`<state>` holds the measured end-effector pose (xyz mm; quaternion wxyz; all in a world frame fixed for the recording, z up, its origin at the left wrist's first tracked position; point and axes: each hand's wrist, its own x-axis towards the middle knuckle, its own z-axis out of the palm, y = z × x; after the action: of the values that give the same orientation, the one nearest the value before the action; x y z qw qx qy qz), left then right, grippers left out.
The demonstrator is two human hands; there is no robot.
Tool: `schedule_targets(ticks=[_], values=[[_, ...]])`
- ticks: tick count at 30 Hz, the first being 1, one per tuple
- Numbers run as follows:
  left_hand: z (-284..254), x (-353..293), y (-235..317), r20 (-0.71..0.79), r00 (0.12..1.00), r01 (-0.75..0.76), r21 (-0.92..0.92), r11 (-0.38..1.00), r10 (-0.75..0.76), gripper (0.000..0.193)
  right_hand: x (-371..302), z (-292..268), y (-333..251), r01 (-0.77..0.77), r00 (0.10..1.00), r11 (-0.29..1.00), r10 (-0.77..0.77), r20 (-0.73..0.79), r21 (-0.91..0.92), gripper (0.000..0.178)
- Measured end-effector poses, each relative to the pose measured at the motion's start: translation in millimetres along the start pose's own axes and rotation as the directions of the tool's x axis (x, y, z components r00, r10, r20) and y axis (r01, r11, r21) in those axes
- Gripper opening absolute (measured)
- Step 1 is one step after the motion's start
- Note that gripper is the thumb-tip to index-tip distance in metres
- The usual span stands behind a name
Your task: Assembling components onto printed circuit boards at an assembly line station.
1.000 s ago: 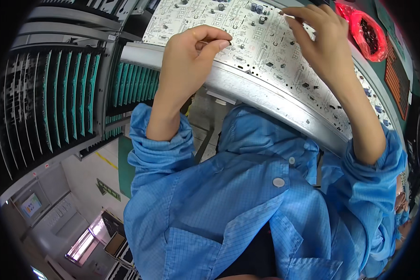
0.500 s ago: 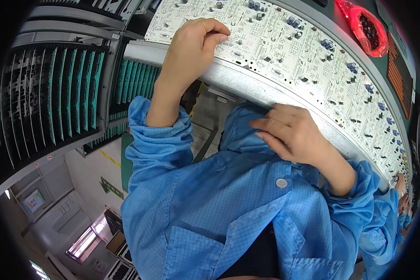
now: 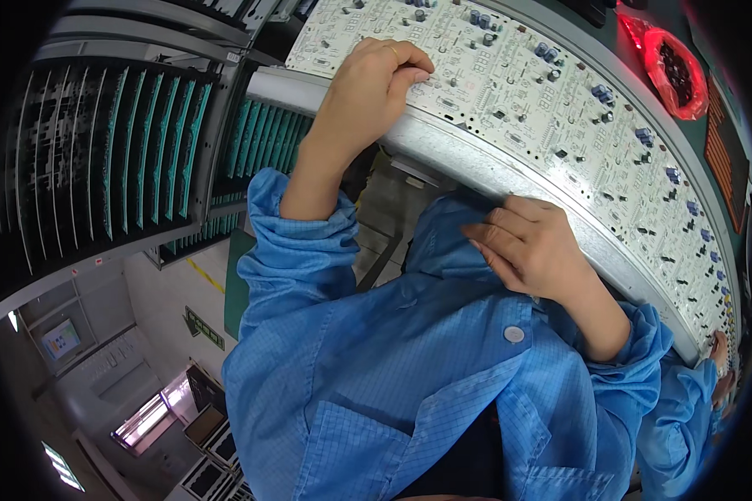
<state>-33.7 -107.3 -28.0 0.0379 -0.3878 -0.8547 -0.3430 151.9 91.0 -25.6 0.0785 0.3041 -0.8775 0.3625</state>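
My left hand [image 3: 372, 92] hovers at the near edge of a pale circuit board [image 3: 522, 104] at the row's left end, its thumb and index fingertips pinched together close to the surface. Whatever lies between them is too small to make out. My right hand [image 3: 530, 246] is loosely curled beside the metal rail [image 3: 451, 150] along the boards' near side; its palm is hidden. The board surface carries dark blue capacitors [image 3: 547, 53] and several small black parts.
Racks of green boards [image 3: 154, 150] stand at left. Behind the row lie a red plastic bag [image 3: 692, 96] of dark small parts and a brown slotted strip [image 3: 723, 159]. At far right, another person's hand [image 3: 718, 346] reaches the row, near a blue sleeve [image 3: 681, 417].
The view has shifted slightly, so the scene sits a little further right. My left hand stays pinched over the same area of the board; my right hand remains curled by the rail.
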Motion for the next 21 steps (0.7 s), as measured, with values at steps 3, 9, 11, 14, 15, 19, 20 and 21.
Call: schedule_targets(ticks=[3,9,11,14,15,19,20,21], values=[[1.9,0.7,2.1,-0.011,1.0,0.01,-0.023,1.0,-0.01,0.011,-1.5,1.7,1.0,0.017,1.0,0.998,-0.017,0.011,-0.056,0.024],[5.5,0.7,-1.9,-0.036,0.999,0.009,-0.054,0.999,-0.011,0.01,0.5,2.8,0.6,0.014,1.0,0.998,-0.013,0.014,-0.066,0.025],[5.5,1.8,-5.0,-0.023,1.0,-0.021,-0.015,1.0,0.02,0.012,0.8,3.5,0.9,0.012,1.0,0.997,-0.011,0.009,-0.073,0.025],[6.0,3.0,-7.0,-0.017,0.999,-0.041,-0.009,0.999,0.041,0.012,-0.1,3.9,1.1,0.012,1.0,0.997,-0.011,0.012,-0.076,0.025],[5.9,3.3,-7.0,-0.018,0.999,-0.048,-0.022,0.999,0.048,0.011,-0.4,4.0,1.0,0.012,1.0,0.997,-0.012,0.012,-0.079,0.025],[6.4,2.5,-6.9,-0.021,0.998,-0.063,-0.033,0.997,0.063,0.011,-0.9,4.6,0.8,0.01,1.0,0.997,-0.01,0.012,-0.081,0.025],[6.6,2.1,-7.2,-0.022,0.997,-0.069,-0.032,0.997,0.068,0.011,-0.9,4.7,0.8,0.01,1.0,0.997,-0.009,0.014,-0.078,0.025],[6.5,1.9,-7.7,-0.022,0.998,-0.065,-0.033,0.997,0.065,0.011,-0.8,4.7,0.8,0.008,1.0,0.997,-0.007,0.014,-0.08,0.025]])
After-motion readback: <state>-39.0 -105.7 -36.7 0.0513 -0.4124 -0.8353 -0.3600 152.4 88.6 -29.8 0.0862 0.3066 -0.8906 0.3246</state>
